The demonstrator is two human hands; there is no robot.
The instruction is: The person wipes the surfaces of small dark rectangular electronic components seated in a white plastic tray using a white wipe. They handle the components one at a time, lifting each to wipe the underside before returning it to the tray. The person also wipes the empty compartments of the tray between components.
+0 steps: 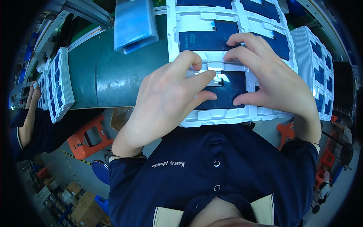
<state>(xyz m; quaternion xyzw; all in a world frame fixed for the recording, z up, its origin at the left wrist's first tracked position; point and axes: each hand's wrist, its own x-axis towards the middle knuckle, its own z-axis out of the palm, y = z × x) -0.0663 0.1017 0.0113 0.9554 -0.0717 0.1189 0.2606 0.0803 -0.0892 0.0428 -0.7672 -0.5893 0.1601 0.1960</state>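
A white moulded tray (207, 122) holds flat black L-shaped battery packs in its pockets. Over the nearest battery pack (235, 90) are both hands. My left hand (171, 87) reaches in from the left, forefinger tip by the small connector tab and thumb tip over the pack's lower part; those two fingers are apart. My right hand (266, 73) arches above the pack's right side, fingers spread. Its thumb tip is at the right edge, while its fingertips hover near the battery pack above (204, 40). Part of the near pack lies hidden under my left hand.
A stack of similar filled trays (308, 56) stands at the right, and another tray stack (62, 85) at the left. A clear-blue plastic sleeve (135, 26) lies on the green worktop (117, 79). Another person's arm (29, 121) shows far left, beyond an orange stool (89, 138).
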